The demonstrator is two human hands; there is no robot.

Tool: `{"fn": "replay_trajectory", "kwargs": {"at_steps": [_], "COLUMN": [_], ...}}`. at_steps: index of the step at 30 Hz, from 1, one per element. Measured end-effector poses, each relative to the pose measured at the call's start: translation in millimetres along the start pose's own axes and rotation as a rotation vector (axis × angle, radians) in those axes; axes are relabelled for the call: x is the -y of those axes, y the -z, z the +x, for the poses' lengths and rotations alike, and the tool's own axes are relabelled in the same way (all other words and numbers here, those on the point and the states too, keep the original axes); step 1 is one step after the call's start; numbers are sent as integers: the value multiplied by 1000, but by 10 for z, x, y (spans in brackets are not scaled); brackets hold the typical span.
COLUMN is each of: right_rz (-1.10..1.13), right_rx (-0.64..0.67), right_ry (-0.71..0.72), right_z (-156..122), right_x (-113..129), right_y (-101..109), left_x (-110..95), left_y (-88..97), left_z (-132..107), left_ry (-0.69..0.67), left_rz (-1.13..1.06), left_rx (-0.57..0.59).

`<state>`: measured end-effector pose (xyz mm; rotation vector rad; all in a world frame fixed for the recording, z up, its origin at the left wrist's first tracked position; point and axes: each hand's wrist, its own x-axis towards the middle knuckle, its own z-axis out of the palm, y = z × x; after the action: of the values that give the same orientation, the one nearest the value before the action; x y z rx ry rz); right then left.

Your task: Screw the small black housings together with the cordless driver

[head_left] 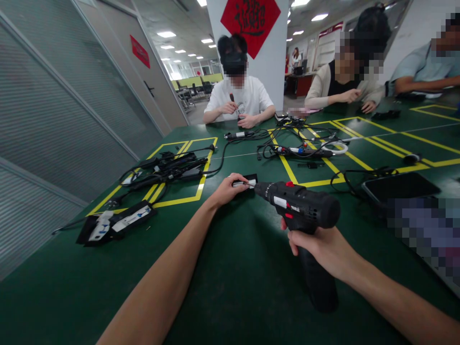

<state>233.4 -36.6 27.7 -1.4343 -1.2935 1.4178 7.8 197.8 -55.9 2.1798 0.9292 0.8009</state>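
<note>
My right hand [316, 244] is wrapped round the handle of a black cordless drill [302, 203] with red buttons. The drill points left, and its bit reaches a small black case [254, 180] with a white inner part, lying on the green table. My left hand [230, 189] is closed on the near left side of this case, its fingers close to the bit. What exactly the bit touches is too small to make out. Farther left lie similar black pieces [122, 222] with white strips inside.
Black power cables and adapters [172, 167] are heaped at left inside yellow tape lines. More cables and a pen-like tool [298, 151] lie ahead. A dark phone or tablet [400, 187] is at right. Across the table a person [239, 100] holds a screwdriver; other people sit at right.
</note>
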Motion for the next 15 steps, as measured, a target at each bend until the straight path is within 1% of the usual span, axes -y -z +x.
{"fn": "replay_trajectory", "kwargs": {"at_steps": [5,11,15], "right_rz": [-42,-40,-54], "right_rx": [-6,8,-11], "right_ry": [-28,-5,-1], "right_z": [-18,2,5], "right_x": [38,11,-16], "right_y": [4,-4,1], "left_x": [-19,-17,-16], "left_y": [-8,-10,-17], "left_z": [2,-3,-1], "left_ry": [15,2,-11], "left_rz": [24,32,36], "left_rx": [-7,-12,-18]}}
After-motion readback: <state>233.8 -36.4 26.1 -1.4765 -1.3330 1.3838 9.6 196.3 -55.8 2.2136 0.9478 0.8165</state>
